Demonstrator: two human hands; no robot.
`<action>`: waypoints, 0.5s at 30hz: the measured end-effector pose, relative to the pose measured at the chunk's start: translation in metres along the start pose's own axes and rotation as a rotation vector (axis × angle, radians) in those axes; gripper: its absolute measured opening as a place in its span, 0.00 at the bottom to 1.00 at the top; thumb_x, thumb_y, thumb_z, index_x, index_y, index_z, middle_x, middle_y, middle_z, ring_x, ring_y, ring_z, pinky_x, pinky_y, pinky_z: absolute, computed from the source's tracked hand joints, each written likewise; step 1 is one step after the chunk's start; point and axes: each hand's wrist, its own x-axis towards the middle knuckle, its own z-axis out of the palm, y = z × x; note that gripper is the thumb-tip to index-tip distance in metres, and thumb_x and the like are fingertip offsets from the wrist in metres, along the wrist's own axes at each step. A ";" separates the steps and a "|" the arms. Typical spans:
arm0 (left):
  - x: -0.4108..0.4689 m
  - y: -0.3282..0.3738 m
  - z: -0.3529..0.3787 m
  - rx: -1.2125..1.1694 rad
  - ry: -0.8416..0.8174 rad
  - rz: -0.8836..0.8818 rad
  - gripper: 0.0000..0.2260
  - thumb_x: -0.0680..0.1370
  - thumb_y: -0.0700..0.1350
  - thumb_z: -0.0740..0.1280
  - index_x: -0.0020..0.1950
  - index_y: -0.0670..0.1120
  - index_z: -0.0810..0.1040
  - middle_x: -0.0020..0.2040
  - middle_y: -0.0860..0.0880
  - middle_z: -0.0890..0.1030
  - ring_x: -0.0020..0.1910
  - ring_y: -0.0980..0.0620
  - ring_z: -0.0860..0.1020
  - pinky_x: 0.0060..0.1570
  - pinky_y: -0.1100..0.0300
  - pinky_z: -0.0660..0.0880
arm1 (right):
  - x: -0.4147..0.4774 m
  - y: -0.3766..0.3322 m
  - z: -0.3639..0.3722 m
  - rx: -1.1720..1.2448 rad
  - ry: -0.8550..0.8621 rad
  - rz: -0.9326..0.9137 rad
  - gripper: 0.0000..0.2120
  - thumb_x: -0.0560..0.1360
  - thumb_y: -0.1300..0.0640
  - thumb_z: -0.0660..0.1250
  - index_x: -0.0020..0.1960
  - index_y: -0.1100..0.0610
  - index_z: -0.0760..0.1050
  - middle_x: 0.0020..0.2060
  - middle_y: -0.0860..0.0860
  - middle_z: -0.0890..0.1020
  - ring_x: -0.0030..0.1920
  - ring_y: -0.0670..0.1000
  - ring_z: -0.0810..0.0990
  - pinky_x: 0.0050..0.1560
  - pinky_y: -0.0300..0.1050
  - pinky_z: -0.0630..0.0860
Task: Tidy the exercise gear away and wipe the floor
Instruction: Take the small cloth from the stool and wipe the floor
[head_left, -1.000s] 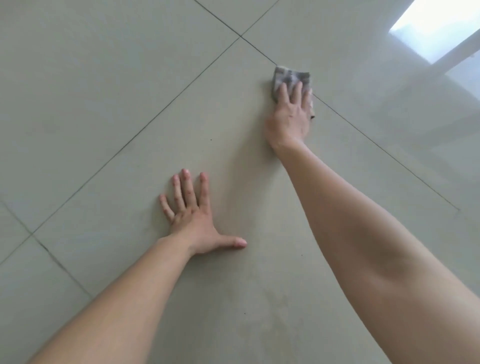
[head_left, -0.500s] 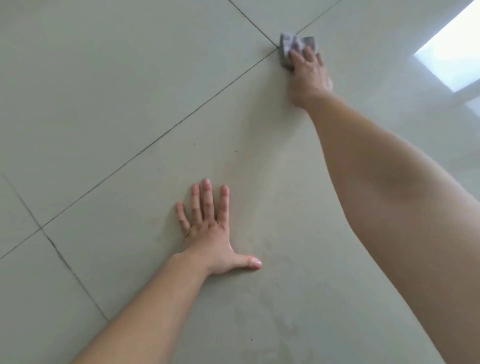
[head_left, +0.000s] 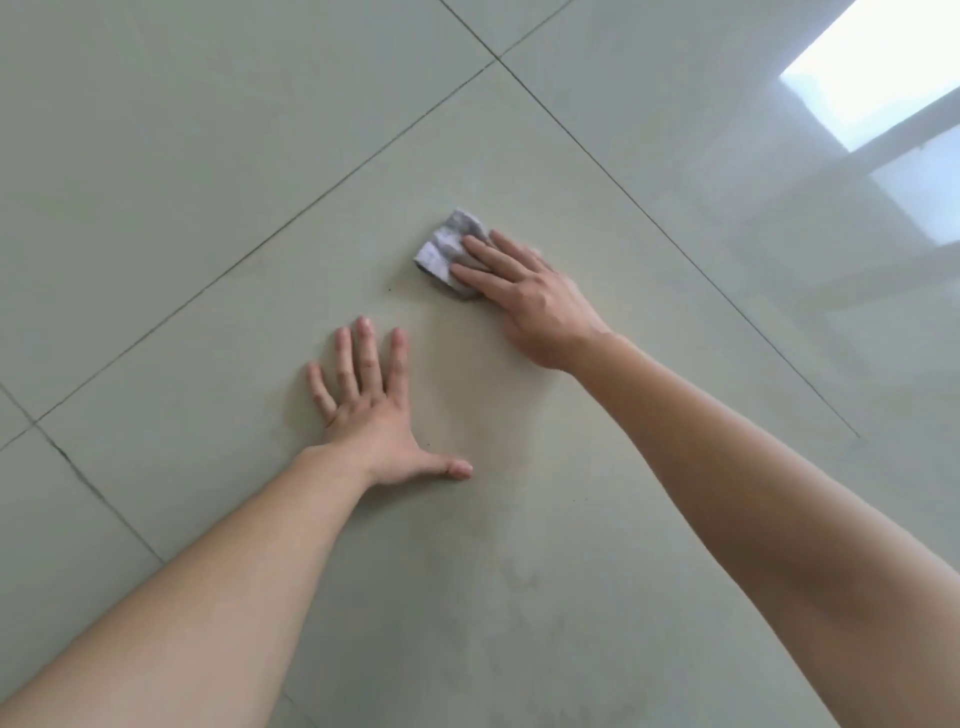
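A small folded grey cloth (head_left: 445, 248) lies on the pale tiled floor (head_left: 208, 208) near the middle of the view. My right hand (head_left: 524, 296) presses flat on its right part, fingers stretched over it and pointing left. My left hand (head_left: 371, 410) rests flat on the same tile, below and left of the cloth, fingers spread and thumb out to the right, holding nothing. No exercise gear is in view.
Dark grout lines (head_left: 649, 223) cross the floor diagonally. A bright window reflection (head_left: 872, 67) shines on the tiles at the upper right. Faint smudges (head_left: 519, 577) mark the tile near the bottom centre.
My right hand has drawn the cloth back from the far grout crossing toward me and to the left, close to my left hand. The left hand stays planted.
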 end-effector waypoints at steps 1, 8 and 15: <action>0.000 0.000 0.000 0.006 0.000 0.000 0.72 0.49 0.83 0.63 0.67 0.49 0.17 0.67 0.42 0.16 0.68 0.40 0.19 0.68 0.33 0.30 | -0.029 0.022 -0.001 -0.015 0.044 0.091 0.33 0.74 0.66 0.56 0.76 0.47 0.64 0.78 0.48 0.60 0.79 0.55 0.56 0.76 0.56 0.59; -0.005 0.003 -0.006 0.017 -0.009 0.009 0.73 0.49 0.82 0.64 0.71 0.48 0.20 0.71 0.40 0.20 0.70 0.39 0.21 0.68 0.32 0.31 | -0.189 0.045 0.011 0.132 0.332 0.903 0.31 0.77 0.67 0.55 0.78 0.49 0.62 0.79 0.49 0.58 0.79 0.54 0.52 0.77 0.47 0.54; -0.011 0.002 -0.002 0.023 0.011 0.026 0.74 0.46 0.82 0.64 0.73 0.49 0.23 0.73 0.40 0.23 0.72 0.40 0.23 0.69 0.33 0.32 | -0.238 -0.125 0.097 0.195 0.274 0.798 0.31 0.73 0.65 0.57 0.75 0.51 0.66 0.77 0.54 0.63 0.78 0.60 0.55 0.76 0.59 0.57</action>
